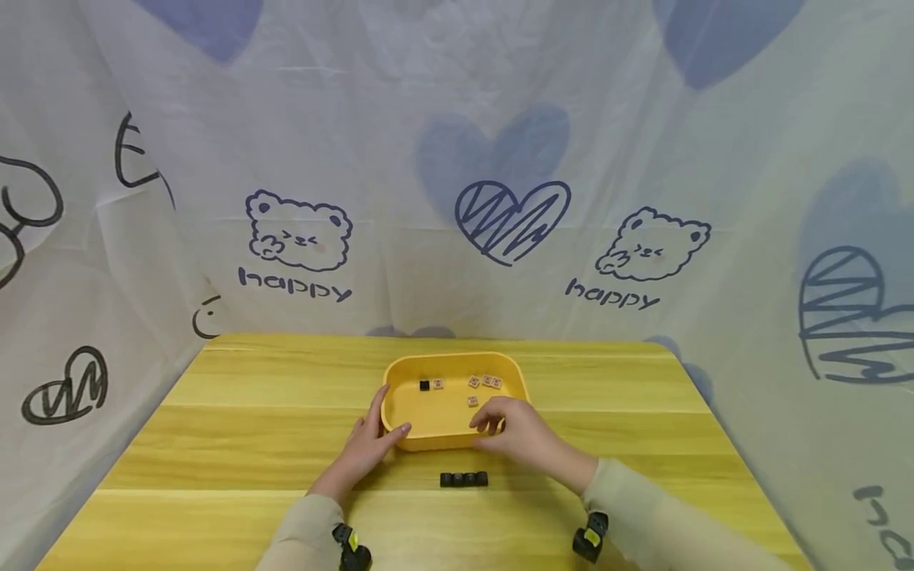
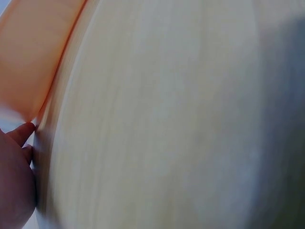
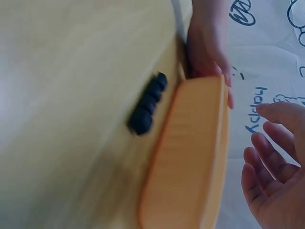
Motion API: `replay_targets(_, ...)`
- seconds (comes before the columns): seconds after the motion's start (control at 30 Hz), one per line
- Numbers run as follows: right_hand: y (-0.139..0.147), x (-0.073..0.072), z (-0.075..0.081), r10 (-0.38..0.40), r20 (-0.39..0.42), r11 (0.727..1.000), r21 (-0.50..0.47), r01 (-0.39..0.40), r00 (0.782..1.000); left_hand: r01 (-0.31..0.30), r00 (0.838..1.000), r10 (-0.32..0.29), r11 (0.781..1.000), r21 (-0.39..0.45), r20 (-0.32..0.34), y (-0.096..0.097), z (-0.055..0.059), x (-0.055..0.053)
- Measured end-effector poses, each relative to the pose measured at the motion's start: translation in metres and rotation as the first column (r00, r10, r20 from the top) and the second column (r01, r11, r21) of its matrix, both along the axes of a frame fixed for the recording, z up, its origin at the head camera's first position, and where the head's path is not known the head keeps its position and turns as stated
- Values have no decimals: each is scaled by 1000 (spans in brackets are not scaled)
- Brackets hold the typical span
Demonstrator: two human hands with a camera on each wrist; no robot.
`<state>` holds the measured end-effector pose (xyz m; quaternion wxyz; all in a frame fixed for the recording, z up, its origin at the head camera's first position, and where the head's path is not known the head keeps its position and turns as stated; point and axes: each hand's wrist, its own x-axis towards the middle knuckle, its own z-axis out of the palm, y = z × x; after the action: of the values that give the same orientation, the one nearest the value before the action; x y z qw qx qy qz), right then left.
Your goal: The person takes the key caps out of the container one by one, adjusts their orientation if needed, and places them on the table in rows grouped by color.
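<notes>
A yellow plastic tray [image 1: 435,442] with raised walls stands on the wooden table. My left hand [image 1: 366,444] holds its left near corner, thumb over the near rim and fingers along the outer side. Over the near right part of the tray hovers my right hand [image 1: 517,432], fingers loosely bent; the right wrist view shows nothing between them. Inside the tray lie a small black block [image 1: 424,385] and several small pale square pieces [image 1: 473,401] with dark marks. In front of the tray, several black blocks [image 1: 464,479] form a straight row on the table.
The wooden table [image 1: 271,444] reaches out on both sides of the tray. Behind it and at the sides hangs a white cloth [image 1: 400,262] printed with hearts and bears. Both wrists carry a small black camera [image 1: 589,538].
</notes>
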<state>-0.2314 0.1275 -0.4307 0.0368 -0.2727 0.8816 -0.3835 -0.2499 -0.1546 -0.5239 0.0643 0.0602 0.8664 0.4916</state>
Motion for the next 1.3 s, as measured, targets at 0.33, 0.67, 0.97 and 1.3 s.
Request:
replay_targets(0.33, -16, -35, 24, 99, 19, 992, 77, -100, 995, 6, 1000, -6, 1000, 6, -21, -1, -3, 0)
replay_targets(0.67, -40, -70, 34, 228, 34, 939, 258, -229, 973, -13, 1000, 13, 1000, 4, -4, 1, -3, 2)
replay_targets(0.97, -61, -99, 25, 349, 89, 868, 344, -358, 933, -15, 1000, 15, 1000, 8, -7, 2, -5, -1)
replay_targets(1.3, -79, -134, 0, 369, 86, 808, 462, -365, 926, -9, 1000, 9, 1000, 15, -4, 1, -4, 1)
